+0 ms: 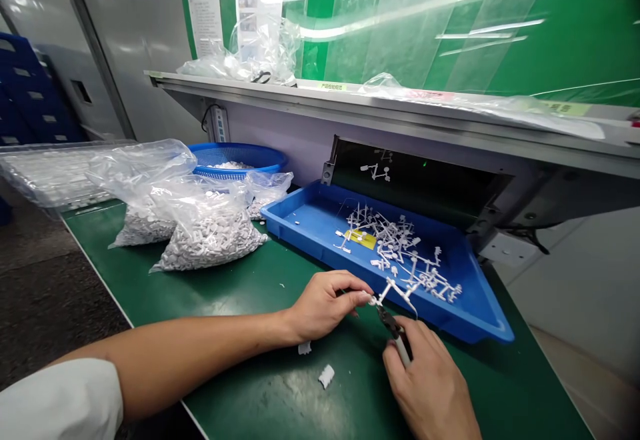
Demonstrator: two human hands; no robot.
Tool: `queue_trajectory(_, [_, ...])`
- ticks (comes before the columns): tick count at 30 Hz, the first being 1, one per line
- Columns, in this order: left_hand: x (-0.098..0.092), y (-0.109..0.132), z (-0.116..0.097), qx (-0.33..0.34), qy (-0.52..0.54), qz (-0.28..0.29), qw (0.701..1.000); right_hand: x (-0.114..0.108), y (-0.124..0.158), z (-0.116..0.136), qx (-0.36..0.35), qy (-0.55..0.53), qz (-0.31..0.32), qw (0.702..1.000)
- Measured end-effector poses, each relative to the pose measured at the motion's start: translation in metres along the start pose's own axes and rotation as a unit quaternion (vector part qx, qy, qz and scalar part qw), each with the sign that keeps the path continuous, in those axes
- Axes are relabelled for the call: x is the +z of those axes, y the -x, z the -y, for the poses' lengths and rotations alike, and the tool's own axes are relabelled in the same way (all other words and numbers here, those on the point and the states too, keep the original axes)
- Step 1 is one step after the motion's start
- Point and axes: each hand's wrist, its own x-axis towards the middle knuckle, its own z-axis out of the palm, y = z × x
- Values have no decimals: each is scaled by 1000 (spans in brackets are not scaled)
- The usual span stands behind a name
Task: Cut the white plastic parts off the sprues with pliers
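My left hand [325,303] pinches one end of a white plastic sprue [399,289] between thumb and fingertips. The branched sprue stretches to the right, over the near edge of the blue tray [285,223]. In my right hand [427,373] is a pair of side cutters [395,335], fingers wrapped round the handles. Their jaws meet the sprue close to my left fingertips; whether they are closed on it I cannot tell. On the green table below lie a small white plastic part [327,377] and another white piece [305,347], partly under my left wrist.
White sprues [395,237] and a yellow card [361,239] lie in the blue tray. Clear bags of small white parts [210,233] stand on the left, before a blue basket [237,153]. A shelf [310,90] overhangs the table's back, with a dark panel [410,177] below.
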Motion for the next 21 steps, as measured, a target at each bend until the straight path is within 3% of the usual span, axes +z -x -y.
queue_trajectory(21, [1, 4, -3, 65, -82, 15, 994, 6, -1, -10, -3, 53, 0, 999])
